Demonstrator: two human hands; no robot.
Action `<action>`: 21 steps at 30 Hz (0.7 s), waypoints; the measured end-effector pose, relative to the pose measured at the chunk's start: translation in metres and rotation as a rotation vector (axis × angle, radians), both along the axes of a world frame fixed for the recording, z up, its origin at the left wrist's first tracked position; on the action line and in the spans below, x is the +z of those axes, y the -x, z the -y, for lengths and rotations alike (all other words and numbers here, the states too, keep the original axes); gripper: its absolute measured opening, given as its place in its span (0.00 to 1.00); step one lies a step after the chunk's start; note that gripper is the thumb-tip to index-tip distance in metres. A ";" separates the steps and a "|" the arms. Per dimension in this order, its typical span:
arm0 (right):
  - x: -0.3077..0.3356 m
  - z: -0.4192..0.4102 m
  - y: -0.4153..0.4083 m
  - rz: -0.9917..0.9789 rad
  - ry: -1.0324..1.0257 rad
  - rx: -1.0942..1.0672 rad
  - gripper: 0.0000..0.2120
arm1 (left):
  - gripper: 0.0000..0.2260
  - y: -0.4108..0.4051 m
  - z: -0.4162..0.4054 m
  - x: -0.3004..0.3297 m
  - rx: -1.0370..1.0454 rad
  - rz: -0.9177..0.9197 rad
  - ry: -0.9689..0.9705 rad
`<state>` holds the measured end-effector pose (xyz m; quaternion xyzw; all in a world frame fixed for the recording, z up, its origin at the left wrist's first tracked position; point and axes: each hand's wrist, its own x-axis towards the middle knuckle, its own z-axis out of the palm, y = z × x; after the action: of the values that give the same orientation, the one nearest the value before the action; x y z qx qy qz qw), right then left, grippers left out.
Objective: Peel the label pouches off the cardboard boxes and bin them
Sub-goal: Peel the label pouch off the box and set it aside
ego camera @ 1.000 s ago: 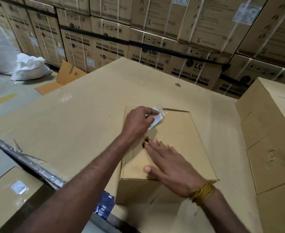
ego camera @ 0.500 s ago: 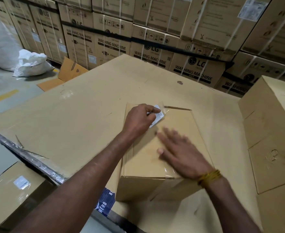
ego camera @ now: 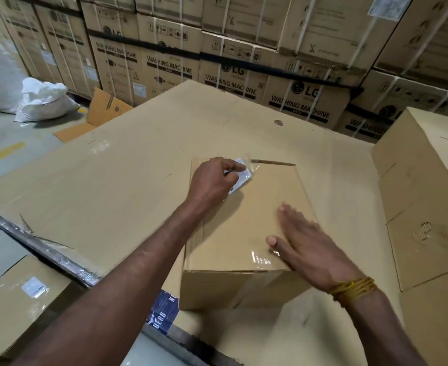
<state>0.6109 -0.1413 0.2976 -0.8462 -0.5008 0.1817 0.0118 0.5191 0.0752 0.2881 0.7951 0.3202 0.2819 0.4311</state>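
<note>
Pouch in left hand (pinched)

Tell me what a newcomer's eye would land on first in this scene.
First, the left hand pinching a clear label pouch at the far left corner of the small cardboard box in the centre. Next, the right hand, fingers straight, lies over the box's near right top. Behind, a wall of strapped washing machine cartons fills the background, with white sacks on the floor at far left.

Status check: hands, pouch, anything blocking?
Left hand pinching label pouch at box far corner. Right hand flat on box top. Nothing blocking.
</note>
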 end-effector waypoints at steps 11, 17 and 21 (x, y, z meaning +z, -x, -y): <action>0.002 0.004 0.047 -0.086 -0.030 0.149 0.40 | 0.17 0.004 0.003 0.003 -0.013 -0.034 -0.046; -0.001 0.006 0.019 0.002 -0.053 -0.261 0.43 | 0.17 0.010 0.002 0.006 -0.061 -0.052 -0.077; -0.006 0.016 0.044 0.017 -0.095 -0.237 0.43 | 0.17 0.028 0.008 0.007 -0.122 -0.060 -0.035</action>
<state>0.5673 -0.1576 0.2918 -0.8994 -0.4055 0.1478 0.0686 0.4909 0.0672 0.2947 0.8285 0.2792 0.2368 0.4238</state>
